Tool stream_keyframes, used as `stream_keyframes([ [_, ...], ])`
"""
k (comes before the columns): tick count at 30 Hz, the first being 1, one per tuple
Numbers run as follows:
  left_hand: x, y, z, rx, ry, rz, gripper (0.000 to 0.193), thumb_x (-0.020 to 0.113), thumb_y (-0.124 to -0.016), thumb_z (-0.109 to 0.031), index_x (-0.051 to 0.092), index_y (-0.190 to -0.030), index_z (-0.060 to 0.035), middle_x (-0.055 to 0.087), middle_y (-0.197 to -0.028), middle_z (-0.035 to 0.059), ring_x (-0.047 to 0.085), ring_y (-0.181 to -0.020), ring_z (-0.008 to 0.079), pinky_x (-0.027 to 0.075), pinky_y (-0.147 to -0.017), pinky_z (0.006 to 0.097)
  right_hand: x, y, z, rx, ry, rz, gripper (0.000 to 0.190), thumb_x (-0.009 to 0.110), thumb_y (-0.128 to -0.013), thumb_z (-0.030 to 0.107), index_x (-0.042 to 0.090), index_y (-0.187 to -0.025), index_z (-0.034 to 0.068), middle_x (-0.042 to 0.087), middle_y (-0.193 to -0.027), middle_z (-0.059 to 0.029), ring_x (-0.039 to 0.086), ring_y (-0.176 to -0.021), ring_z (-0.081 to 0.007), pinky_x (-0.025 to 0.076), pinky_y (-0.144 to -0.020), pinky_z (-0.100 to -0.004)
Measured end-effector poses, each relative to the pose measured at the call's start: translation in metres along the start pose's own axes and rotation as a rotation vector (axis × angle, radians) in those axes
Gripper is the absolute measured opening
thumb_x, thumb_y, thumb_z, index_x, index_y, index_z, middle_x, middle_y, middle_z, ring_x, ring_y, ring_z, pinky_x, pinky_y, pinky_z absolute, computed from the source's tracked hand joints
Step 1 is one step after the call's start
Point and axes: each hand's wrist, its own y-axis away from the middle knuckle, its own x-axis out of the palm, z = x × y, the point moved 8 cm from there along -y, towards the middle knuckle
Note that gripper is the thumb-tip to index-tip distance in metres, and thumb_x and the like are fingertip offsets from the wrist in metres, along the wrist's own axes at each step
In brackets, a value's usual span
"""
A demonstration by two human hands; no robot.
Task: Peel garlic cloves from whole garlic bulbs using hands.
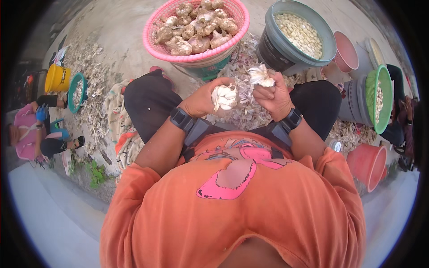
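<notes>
My left hand (202, 97) is closed around a garlic bulb (224, 97) whose white cloves show, most of the outer skin being off. Beside it, a little apart, my right hand (274, 95) grips a tuft of pale garlic skin (260, 75) that sticks up from the fist; whether cloves are inside it is hidden. Below both hands, loose garlic peelings (248, 115) lie heaped between my knees. Ahead stands a pink plastic basket (147, 37) full of unpeeled garlic bulbs (197, 30). To its right, a grey bucket (273, 50) holds peeled garlic cloves (298, 33) in liquid.
At right are a green strainer (385, 100) with cloves on a grey bucket (353, 100), and a red bucket (365, 164). Peelings cover the ground at left, near a yellow bucket (57, 78) and teal basin (71, 95). A person in pink (28, 124) sits far left; another is at far right.
</notes>
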Motion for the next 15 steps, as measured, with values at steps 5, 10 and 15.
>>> stream_keyframes([
  [5,-0.007,0.008,-0.022,0.158,0.217,-0.004,0.08,0.079,-0.056,-0.005,0.03,-0.119,-0.0072,0.052,-0.101,0.0037,0.053,-0.094,0.0155,0.044,-0.076,0.0236,-0.011,0.005,0.052,-0.249,0.057,-0.103,0.019,0.051,-0.081,0.018,0.045,-0.065,0.01,0.033,-0.046,0.0063,0.033,-0.04,-0.0051,0.025,-0.038,-0.0202],
  [10,-0.014,0.005,-0.011,0.098,0.206,-0.156,0.083,0.075,-0.058,0.003,0.029,-0.127,-0.0065,0.049,-0.108,0.0042,0.052,-0.097,0.0137,0.044,-0.083,0.0271,-0.055,-0.003,0.0,0.038,1.044,-0.4,0.017,0.057,-0.077,0.016,0.046,-0.068,0.008,0.047,-0.058,-0.0007,0.042,-0.047,-0.0092,0.032,-0.042,-0.0224],
  [15,-0.015,-0.001,-0.009,0.116,0.031,-0.23,0.076,0.072,-0.061,0.003,0.033,-0.125,-0.0063,0.049,-0.109,0.0036,0.052,-0.096,0.0126,0.043,-0.083,0.0265,-0.035,-0.012,-0.003,-0.113,1.513,-0.272,0.021,0.054,-0.08,0.022,0.054,-0.071,0.003,0.054,-0.06,-0.0033,0.05,-0.052,-0.0103,0.039,-0.046,-0.0256],
])
